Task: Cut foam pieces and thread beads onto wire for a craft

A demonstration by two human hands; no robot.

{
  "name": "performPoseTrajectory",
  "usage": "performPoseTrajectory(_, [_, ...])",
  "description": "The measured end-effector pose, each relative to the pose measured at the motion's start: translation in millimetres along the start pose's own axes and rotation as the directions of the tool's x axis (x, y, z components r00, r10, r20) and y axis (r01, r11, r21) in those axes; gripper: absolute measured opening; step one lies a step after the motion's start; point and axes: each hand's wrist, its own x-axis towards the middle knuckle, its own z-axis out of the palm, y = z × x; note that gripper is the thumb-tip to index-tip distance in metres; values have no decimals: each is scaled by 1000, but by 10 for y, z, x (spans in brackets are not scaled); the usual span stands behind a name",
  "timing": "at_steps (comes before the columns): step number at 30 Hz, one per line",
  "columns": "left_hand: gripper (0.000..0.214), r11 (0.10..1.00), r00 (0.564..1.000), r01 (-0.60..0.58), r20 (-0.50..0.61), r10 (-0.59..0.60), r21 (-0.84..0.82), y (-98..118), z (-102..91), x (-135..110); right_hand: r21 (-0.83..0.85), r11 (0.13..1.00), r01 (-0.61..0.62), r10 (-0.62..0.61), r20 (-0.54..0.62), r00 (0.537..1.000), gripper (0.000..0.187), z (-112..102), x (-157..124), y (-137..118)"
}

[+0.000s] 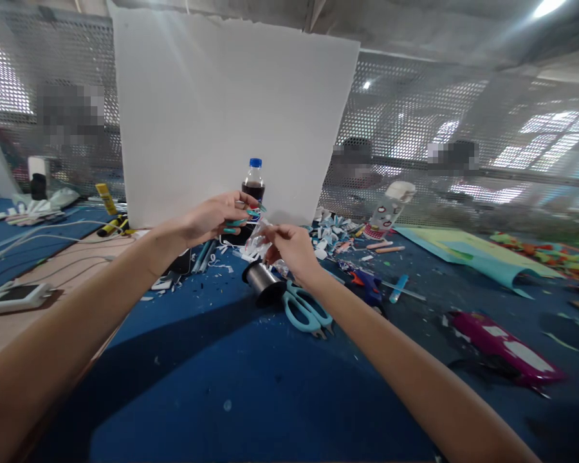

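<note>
My left hand (224, 215) is raised over the middle of the table, its turquoise-nailed fingers stretched out and slightly apart. Beside its fingertips is a crumpled clear plastic bag (257, 243), which my right hand (289, 247) pinches at the upper edge. Anything thin between the left fingers is too small to make out. Under the right hand, a spool of silvery wire (263, 281) with black ends lies on its side. Touching or close to it are light blue scissors (306, 308). A dark cola bottle (255, 177) with a blue cap stands behind the left hand, partly covered.
White scraps (335, 231) lie heaped at the back, near a tilted clear bottle (387, 209). On the right are a blue glue gun (369, 287), coloured sheets (468, 254) and a magenta object (509, 350). A white board (236, 109) stands behind. Cables and a white device (19, 297) are left.
</note>
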Motion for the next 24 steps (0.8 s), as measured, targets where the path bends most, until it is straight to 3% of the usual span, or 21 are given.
performPoseTrajectory(5, [27,999,999,-12,31,11,43,25,33,-19,-291,948,132,-106,102,989,33,19,-58,-38])
performPoseTrajectory(11, [29,998,996,-40,83,35,54,49,48,-32,-430,877,213,-154,166,974,34,22,-88,-73])
performPoseTrajectory(15, [30,994,987,-85,140,76,61,33,49,-19,-430,874,226,-160,185,970,30,31,-90,-88])
performPoseTrajectory(24, [29,997,989,-76,130,70,35,-12,56,28,-323,894,310,-240,239,941,25,33,-108,-90])
